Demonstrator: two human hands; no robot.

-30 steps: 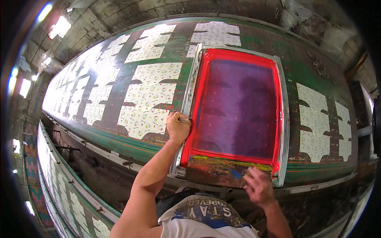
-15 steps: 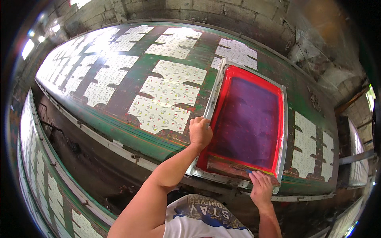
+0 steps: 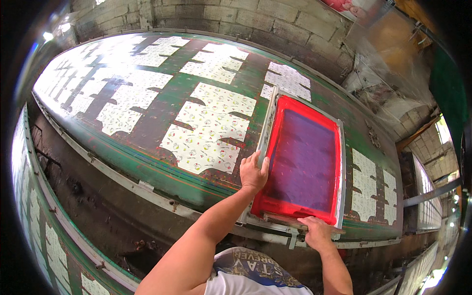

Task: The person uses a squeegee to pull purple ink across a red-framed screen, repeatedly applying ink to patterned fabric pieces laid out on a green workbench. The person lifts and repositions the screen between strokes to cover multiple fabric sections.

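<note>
A printing screen (image 3: 305, 157) with purple mesh, red border and silver metal frame lies on the long green table (image 3: 147, 155). My left hand (image 3: 253, 172) has its fingers curled over the frame's left side. At the near end, my right hand (image 3: 317, 231) grips a narrow stained board (image 3: 280, 217) along the frame's edge, its fingers bent over the top; what lies under them is hidden. White fabric pieces (image 3: 206, 132) with small printed motifs lie in rows to the left of the screen, beyond it and to its right (image 3: 364, 182).
Metal rails (image 3: 137, 187) edge the table. A second printing table (image 3: 39, 211) stands at the left, across a dark gap. A block wall (image 3: 275, 24) runs behind, with hanging plastic sheeting (image 3: 378, 64) and a grey pipe (image 3: 432, 196) at the right.
My right hand has gone from loosely over the board to gripping it at the near edge. The board now shows as a narrower strip. The view has turned, shifting the table in the picture.
</note>
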